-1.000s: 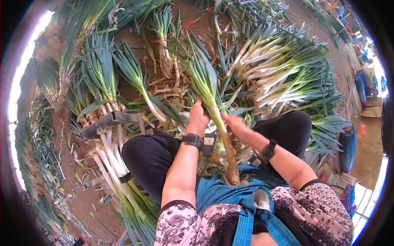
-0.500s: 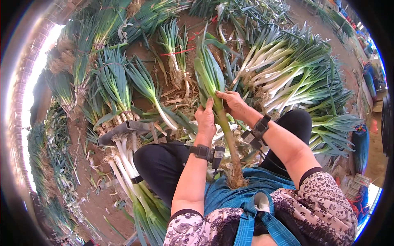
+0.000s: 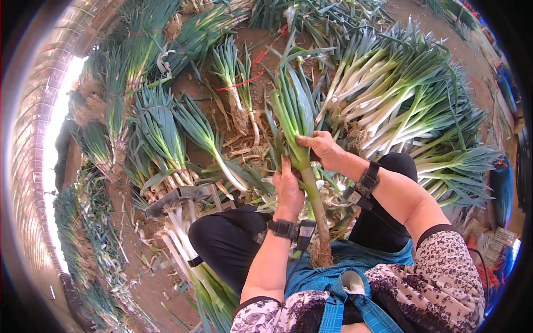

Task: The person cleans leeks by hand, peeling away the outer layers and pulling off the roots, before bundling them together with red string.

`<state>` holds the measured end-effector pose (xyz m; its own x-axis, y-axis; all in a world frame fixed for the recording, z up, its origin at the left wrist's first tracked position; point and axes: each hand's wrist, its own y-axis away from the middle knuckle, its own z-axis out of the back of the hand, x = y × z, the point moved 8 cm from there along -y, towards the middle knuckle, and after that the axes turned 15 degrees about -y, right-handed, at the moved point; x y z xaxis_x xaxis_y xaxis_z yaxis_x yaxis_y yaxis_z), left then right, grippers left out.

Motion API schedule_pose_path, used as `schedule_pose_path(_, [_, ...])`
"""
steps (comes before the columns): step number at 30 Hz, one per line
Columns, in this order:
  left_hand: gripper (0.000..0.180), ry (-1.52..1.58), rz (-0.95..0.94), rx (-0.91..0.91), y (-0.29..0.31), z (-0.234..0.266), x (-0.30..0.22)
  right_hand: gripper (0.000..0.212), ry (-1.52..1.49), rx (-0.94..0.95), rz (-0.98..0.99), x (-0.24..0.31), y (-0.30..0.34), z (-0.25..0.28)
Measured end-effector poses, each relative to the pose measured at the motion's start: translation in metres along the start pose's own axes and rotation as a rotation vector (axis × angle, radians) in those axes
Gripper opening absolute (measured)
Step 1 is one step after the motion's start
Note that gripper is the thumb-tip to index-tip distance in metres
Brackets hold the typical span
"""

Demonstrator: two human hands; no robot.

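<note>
clock positions are read about the hands, 12 toward the top of the view.

held leek: upright in view between the two hands, slightly tilted; leaves fan toward 12 o'clock, root end near 6 o'clock, over the edge of the blue apron.

left hand: on the stalk's left side, lower of the two. thumb laid up along the stalk, fingers mostly hidden; closed round it.

right hand: on the stalk's right side, slightly higher. thumb pressed over the leaf base, pinching it against curled fingers, these partly hidden.

both wrists carry a black strap with a small box.

surroundings: pale-stemmed leek pile at 2 o'clock, roots toward the hands. small leeks at about 11 o'clock, with a red strip across them. single leek between 9 and 10 o'clock; tied bundle just beyond. metal bracket between 8 and 9 o'clock. black-banded leeks at 7 o'clock, beside the left knee.
</note>
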<state>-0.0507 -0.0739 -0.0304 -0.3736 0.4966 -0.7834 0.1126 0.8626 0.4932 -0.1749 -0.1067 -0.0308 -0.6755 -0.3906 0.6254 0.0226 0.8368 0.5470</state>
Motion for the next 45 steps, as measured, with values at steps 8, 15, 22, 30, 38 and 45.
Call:
schedule_pose_path(8, [0.039,-0.158,0.297,-0.080,-0.009,0.075,0.046,0.027,0.265,0.120,0.271,0.020,0.001,-0.023])
schedule_pose_path(15, [0.056,-0.438,-0.004,0.036,-0.057,-0.016,-0.042,0.037,0.363,0.079,0.385,0.033,0.004,-0.024])
schedule_pose_path(22, [0.047,-0.252,0.038,0.101,-0.055,-0.035,-0.019,0.030,0.496,-0.027,0.392,0.044,0.014,-0.012])
schedule_pose_path(30, [0.030,-0.804,-0.083,0.431,-0.021,-0.013,-0.001,0.024,0.013,0.197,0.244,0.043,0.015,-0.017])
schedule_pose_path(38, [0.036,-1.123,-0.298,0.122,0.048,0.118,0.136,0.031,-0.003,0.210,0.391,0.076,0.023,-0.024])
schedule_pose_path(45, [0.036,-1.523,-0.354,0.028,0.017,0.011,-0.045,0.027,-0.125,0.197,0.254,0.085,0.008,-0.013])
